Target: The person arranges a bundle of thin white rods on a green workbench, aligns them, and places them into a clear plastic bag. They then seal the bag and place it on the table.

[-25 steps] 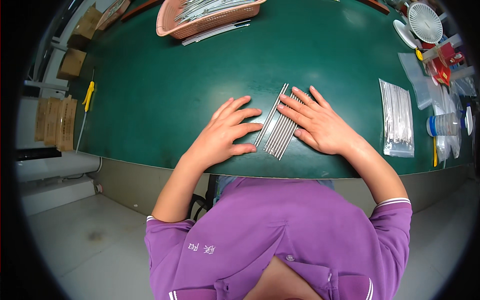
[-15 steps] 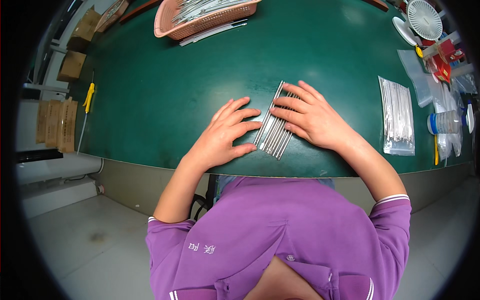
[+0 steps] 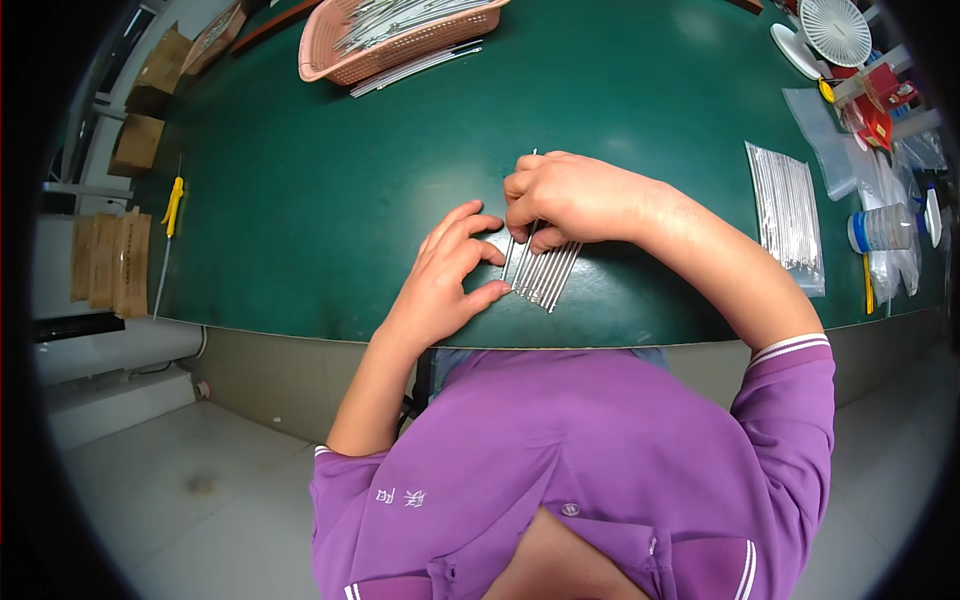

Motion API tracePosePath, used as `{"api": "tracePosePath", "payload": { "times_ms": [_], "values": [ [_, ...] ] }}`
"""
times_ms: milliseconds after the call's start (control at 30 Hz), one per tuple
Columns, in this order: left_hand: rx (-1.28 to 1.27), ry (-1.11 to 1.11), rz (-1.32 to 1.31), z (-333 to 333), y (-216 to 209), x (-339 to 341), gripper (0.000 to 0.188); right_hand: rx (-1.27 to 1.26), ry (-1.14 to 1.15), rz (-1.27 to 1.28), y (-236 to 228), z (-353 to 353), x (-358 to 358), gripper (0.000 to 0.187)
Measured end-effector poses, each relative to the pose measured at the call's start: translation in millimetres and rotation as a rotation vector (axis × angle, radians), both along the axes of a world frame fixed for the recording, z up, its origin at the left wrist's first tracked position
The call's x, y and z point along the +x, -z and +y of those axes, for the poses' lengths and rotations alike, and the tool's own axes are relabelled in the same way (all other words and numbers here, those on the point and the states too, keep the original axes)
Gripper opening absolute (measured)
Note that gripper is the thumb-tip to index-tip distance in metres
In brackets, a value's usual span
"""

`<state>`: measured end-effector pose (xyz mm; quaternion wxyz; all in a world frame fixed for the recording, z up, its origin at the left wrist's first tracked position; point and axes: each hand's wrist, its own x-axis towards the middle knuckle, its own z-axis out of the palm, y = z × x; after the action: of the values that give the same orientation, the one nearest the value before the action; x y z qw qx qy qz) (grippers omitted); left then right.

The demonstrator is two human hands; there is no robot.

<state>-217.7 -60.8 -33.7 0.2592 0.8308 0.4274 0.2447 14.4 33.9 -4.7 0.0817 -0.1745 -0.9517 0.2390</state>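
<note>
Several thin silver metal rods (image 3: 545, 279) lie side by side, slanting, on the green tabletop near its front edge. My right hand (image 3: 575, 200) reaches over their far ends, fingers curled down and pinched around a metal rod (image 3: 523, 262) at the left of the row. The far parts of the rods are hidden beneath this hand. At the row's left side rests my left hand (image 3: 446, 270), fingers bent and apart, its thumb tip by the near rod ends. One rod (image 3: 508, 258) lies close to the left fingertips, slightly apart from the others.
A pink plastic basket (image 3: 400, 62) full of rods stands at the back, with loose rods (image 3: 415, 70) before it. On the right are a bag of rods (image 3: 785, 205), clear bags (image 3: 822, 150), a jar (image 3: 880, 230) and a white fan (image 3: 836, 30). A yellow-handled tool (image 3: 173, 207) lies left.
My right hand has shifted left across the rods, from lying flat with fingers stretched to curled and pinching. The left hand stays almost in place beside the row.
</note>
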Motion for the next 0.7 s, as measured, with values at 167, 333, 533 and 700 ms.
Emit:
{"api": "tracePosePath", "payload": {
  "times_ms": [167,333,533,700],
  "values": [
    [0.021,-0.011,-0.008,-5,3,3,0.033,-0.069,0.015,-0.102,-2,3,-5,0.01],
    [0.034,-0.006,-0.021,-5,3,4,0.032,0.009,-0.025,-0.1,3,4,-8,0.01],
    [0.016,-0.051,-0.125,-7,0,4,0.026,0.132,0.005,0.004,-5,-6,-2,0.014],
    [-0.011,-0.179,-0.239,-8,-1,10,0.016,0.151,0.092,0.027,-16,-18,3,0.013]
  ]
}}
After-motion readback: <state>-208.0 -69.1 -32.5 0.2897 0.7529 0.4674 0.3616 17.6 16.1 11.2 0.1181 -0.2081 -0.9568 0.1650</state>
